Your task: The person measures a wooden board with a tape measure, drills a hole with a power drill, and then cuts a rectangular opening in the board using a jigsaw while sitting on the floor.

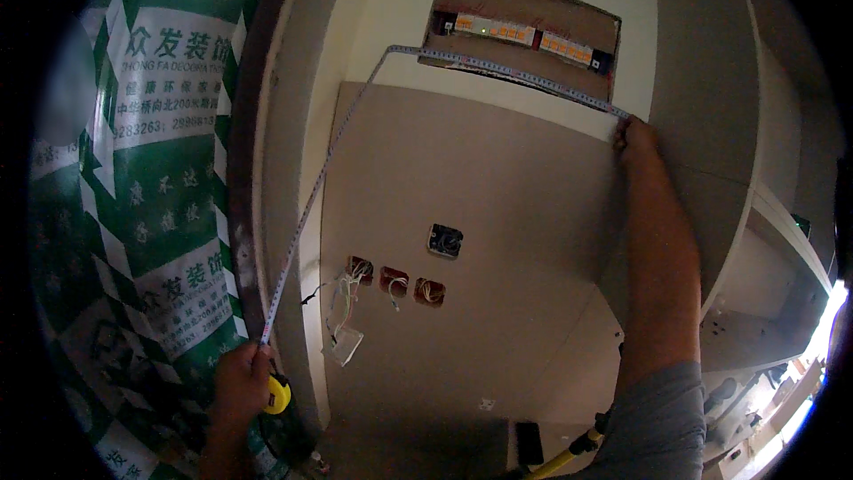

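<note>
My left hand (238,387) grips a yellow tape measure (277,396) low at the left. Its extended blade (328,159) rises diagonally, bends sharply near the upper middle, then runs along the lower edge of a recessed breaker box (435,36). My right hand (634,135) pinches the blade at the box's lower right, against the wall, with my arm reaching up from the lower right. The box holds two rows of breaker switches (496,28) side by side.
Beige panelling (480,160) has several socket cut-outs (394,281) with loose wires and a hanging white plate (346,347). Green printed protective covering (169,196) lines the left side. A cabinet (755,267) stands right. A yellow-and-black tool (560,458) is at the bottom.
</note>
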Demonstrator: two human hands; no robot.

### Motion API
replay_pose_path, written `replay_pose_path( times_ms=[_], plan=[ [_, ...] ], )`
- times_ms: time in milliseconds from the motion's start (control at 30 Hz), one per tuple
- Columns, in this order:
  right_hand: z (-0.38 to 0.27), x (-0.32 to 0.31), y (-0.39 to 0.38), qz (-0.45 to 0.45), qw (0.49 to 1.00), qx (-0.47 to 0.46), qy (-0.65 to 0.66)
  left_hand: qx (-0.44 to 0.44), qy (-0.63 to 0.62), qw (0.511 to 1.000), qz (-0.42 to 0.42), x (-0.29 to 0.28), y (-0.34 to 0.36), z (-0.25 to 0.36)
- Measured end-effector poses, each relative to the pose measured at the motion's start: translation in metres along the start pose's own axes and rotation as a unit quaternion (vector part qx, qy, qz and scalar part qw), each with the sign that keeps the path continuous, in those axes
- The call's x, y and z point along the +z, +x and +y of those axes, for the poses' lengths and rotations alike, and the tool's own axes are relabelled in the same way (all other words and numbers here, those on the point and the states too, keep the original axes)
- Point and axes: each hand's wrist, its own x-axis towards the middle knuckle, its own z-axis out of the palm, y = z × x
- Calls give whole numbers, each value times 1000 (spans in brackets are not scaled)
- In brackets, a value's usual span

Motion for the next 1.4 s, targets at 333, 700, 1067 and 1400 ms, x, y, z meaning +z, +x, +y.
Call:
replay_pose_path(
  times_ms=[333,700,1067,1400],
  plan=[
    [-6,3,-23,15,1000,8,26,-103,-81,991,-5,-12,-12,2],
    [-45,12,-43,-43,988,-147,27,-203,-81,976,-10,-30,-123,-94],
    [-96,24,-90,61,798,-514,-310,-234,-92,966,-61,-28,-109,-82],
    [-113,36,-102,-157,930,-309,124,-240,-95,963,-80,-27,-109,-77]
  ],
)
